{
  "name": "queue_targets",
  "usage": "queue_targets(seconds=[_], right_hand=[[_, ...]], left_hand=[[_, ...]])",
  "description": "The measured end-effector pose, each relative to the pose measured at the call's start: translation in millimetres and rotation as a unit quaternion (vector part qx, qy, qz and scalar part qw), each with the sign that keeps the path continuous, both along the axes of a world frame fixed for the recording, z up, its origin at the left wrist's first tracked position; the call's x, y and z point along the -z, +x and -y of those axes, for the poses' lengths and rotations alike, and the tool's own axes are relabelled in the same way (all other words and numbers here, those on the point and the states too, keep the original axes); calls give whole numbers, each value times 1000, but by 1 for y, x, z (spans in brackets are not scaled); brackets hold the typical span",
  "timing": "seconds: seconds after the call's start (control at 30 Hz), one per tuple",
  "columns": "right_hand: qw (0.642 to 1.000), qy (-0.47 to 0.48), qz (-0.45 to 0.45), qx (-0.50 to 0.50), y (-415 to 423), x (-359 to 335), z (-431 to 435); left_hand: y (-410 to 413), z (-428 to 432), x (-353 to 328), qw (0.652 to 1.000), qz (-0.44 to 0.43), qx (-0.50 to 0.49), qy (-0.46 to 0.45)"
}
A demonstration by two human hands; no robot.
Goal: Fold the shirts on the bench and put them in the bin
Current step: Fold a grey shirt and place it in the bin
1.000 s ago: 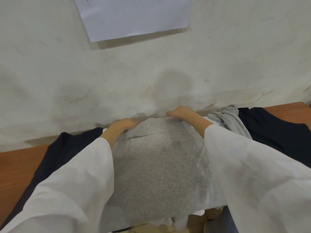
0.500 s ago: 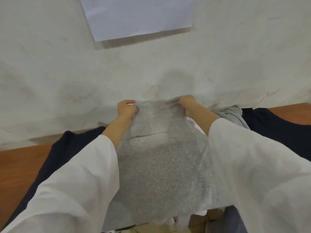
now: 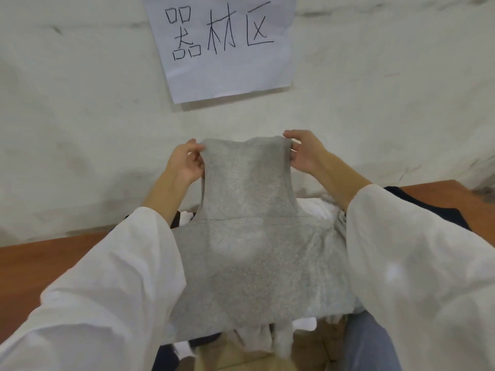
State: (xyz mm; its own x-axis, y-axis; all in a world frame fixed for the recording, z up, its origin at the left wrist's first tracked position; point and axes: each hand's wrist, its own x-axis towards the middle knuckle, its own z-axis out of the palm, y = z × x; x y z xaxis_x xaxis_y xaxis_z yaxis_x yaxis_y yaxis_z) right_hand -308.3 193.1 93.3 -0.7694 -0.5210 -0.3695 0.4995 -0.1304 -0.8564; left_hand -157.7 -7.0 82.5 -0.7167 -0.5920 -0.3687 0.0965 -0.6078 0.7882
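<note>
So I had the grey shirt (image 3: 246, 236) pinched at its far end, one corner in each hand. My left hand (image 3: 184, 163) had thumb and fingers curled round the left corner, and my right hand (image 3: 305, 153) gripped the right corner the same way. That narrow end was held up in front of the wall (image 3: 80, 103). The wider part lay spread across the bench (image 3: 40, 269) between my white sleeves (image 3: 120, 277) and drooped over the near edge. A white cloth (image 3: 318, 207) sat bunched just behind it on the right, with a dark garment (image 3: 434, 207) beyond that. A paper sign (image 3: 222, 49) with handwritten characters was stuck on the wall above my hands.
</note>
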Motion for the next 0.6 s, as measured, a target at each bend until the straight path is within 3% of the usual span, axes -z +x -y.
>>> queue_targets(seconds=[0.17,0.27,0.37,0.5,0.6], right_hand=[[990,51,-129,36,32,8,-33],[978,113,-174,25,80,46,-78],[981,162,-107,1,122,93,-117],[978,193,63,-34,146,121,-129],[982,179,61,-9,140,111,-121]], left_hand=[[47,-29,-9,997,23,-13,-73],[100,-63,29,988,95,-3,-121],[144,-97,81,981,153,25,-119],[161,-123,103,973,226,18,34],[156,-113,94,969,243,22,39]])
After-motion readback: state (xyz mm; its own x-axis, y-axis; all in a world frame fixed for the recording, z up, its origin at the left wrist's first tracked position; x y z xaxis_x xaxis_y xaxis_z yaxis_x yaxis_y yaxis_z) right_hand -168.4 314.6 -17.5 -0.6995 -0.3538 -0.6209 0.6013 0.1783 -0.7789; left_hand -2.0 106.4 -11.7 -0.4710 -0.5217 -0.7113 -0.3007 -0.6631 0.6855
